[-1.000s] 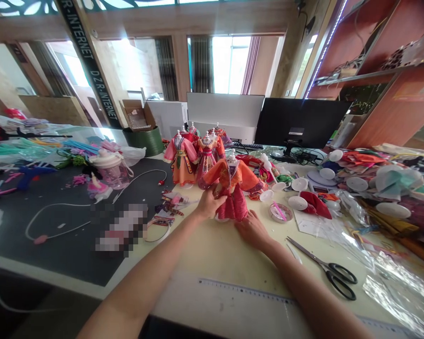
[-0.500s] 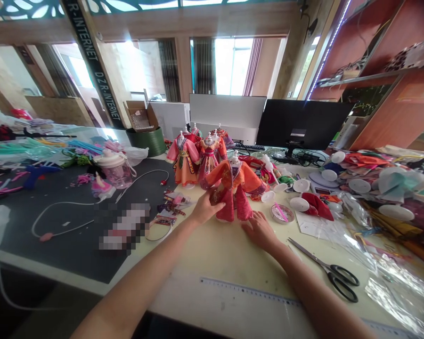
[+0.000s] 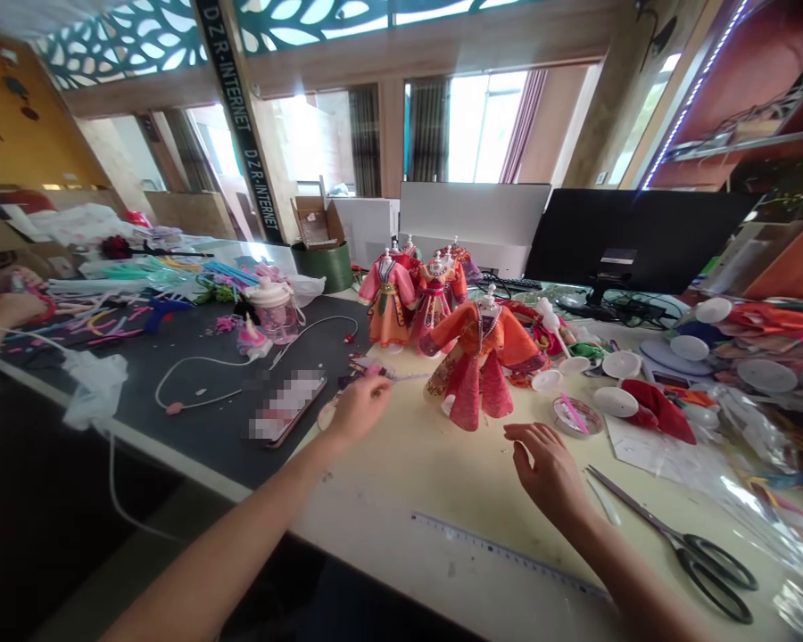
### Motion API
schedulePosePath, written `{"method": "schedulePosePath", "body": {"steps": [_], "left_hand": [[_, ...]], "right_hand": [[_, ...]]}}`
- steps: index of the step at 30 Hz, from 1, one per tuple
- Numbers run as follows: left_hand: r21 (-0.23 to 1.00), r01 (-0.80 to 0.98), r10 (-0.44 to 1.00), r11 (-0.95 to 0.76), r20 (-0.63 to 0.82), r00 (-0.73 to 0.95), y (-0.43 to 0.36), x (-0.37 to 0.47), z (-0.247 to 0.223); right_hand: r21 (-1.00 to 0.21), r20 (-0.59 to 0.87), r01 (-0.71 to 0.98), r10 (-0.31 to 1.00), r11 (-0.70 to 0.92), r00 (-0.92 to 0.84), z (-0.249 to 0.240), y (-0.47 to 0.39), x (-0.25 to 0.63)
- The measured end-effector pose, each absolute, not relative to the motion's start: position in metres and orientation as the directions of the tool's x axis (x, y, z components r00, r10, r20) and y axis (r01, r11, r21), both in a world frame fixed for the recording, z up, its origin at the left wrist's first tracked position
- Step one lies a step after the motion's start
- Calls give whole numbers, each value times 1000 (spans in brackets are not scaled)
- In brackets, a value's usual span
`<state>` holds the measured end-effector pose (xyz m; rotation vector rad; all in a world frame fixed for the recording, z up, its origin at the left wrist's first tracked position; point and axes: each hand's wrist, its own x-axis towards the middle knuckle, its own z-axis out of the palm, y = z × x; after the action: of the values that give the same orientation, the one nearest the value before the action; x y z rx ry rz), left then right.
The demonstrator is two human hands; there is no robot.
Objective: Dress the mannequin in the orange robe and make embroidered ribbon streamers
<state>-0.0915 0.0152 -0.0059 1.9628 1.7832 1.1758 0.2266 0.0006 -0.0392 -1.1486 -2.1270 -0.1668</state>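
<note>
A small orange and red robe (image 3: 478, 357) stands upright on a white-topped doll stand, touched by neither hand. My left hand (image 3: 358, 410) is to its left, over the patterned trim scraps (image 3: 368, 367). Its fingers are closed, and a thin pale purple strip of trim (image 3: 408, 376) runs out from the fingertips towards the robe. My right hand (image 3: 542, 459) is just right of the robe's hem, low over the table, fingers stretched and holding nothing. Several other dressed stands, including a pink robe (image 3: 388, 299), are grouped behind.
Scissors (image 3: 675, 539) lie right of my right forearm, and a ruler (image 3: 501, 553) lies near the front edge. A round dish (image 3: 577, 416) sits beyond my right hand. A phone (image 3: 291, 410) rests on the dark mat. Another person's hand (image 3: 13, 312) shows at far left.
Both hands have let go of the orange and red robe. My left hand has moved left to the trim scraps, my right hand slightly away. The view has turned left.
</note>
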Motion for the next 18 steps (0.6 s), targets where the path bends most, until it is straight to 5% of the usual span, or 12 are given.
{"method": "schedulePosePath", "body": {"steps": [5, 18], "left_hand": [[633, 773, 918, -31, 324, -229, 40, -163, -2], [430, 896, 981, 110, 100, -168, 73, -178, -9]], "right_hand": [[-190, 640, 707, 633, 681, -437, -46, -9, 219], [-216, 533, 723, 699, 657, -477, -55, -5, 226]]}}
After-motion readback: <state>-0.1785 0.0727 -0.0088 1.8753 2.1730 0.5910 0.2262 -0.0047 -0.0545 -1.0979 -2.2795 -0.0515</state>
